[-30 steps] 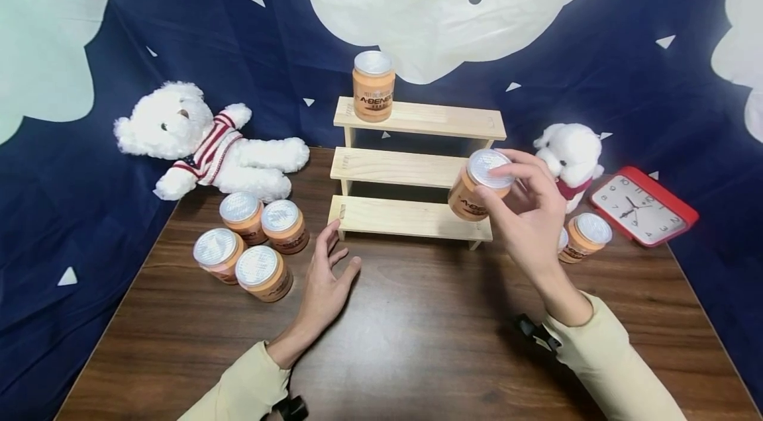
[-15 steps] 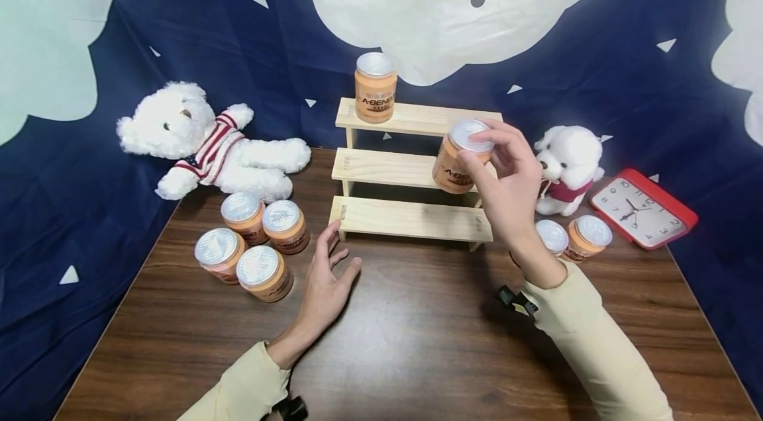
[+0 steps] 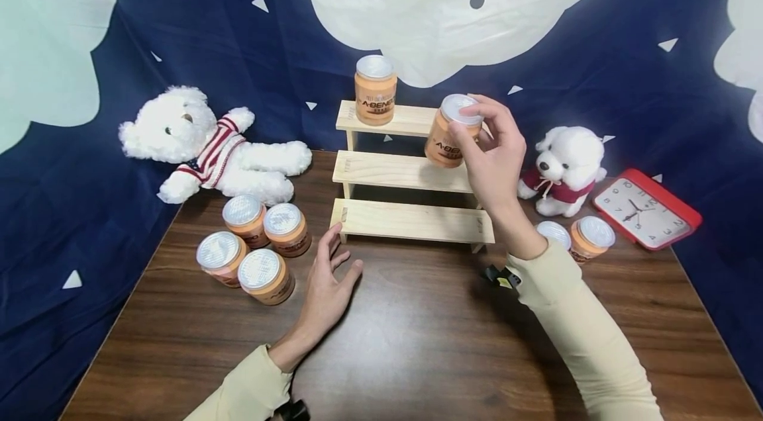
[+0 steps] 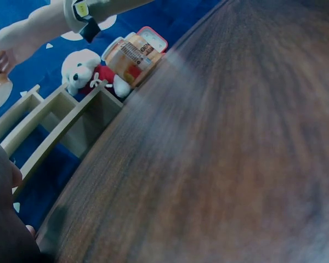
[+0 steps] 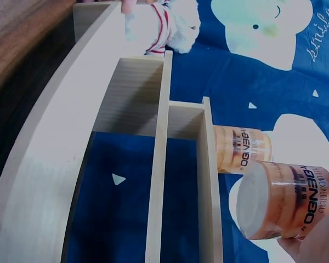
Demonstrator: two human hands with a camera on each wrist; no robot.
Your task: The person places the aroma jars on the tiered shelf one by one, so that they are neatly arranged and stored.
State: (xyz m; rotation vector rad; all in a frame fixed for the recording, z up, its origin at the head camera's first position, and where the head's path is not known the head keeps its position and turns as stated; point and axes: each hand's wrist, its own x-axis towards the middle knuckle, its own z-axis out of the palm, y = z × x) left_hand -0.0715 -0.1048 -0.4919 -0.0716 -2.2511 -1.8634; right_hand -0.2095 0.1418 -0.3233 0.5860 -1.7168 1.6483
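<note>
My right hand (image 3: 493, 149) grips an orange jar (image 3: 448, 136) with a silvery lid, thumb and fingers around its upper part. In the head view that jar overlaps the upper two steps of a three-tier wooden shelf (image 3: 411, 219); the right wrist view shows the held jar (image 5: 288, 200) in the air, its underside visible. A second jar (image 3: 375, 91) stands at the left end of the top step. My left hand (image 3: 328, 285) has relaxed fingers and holds nothing, its index fingertip right at the left end of the lowest step.
Several matching jars (image 3: 266, 275) stand left of the shelf. Two more jars (image 3: 591, 239) are at the right, near a red clock (image 3: 646, 209) and a seated white plush dog (image 3: 566, 169). A white teddy bear (image 3: 208, 143) lies at the back left. Behind hangs a blue cloth (image 3: 286, 70).
My right hand has lifted the jar upward and slightly left, from in front of the lower steps to the level of the upper ones. The left hand has stayed in place.
</note>
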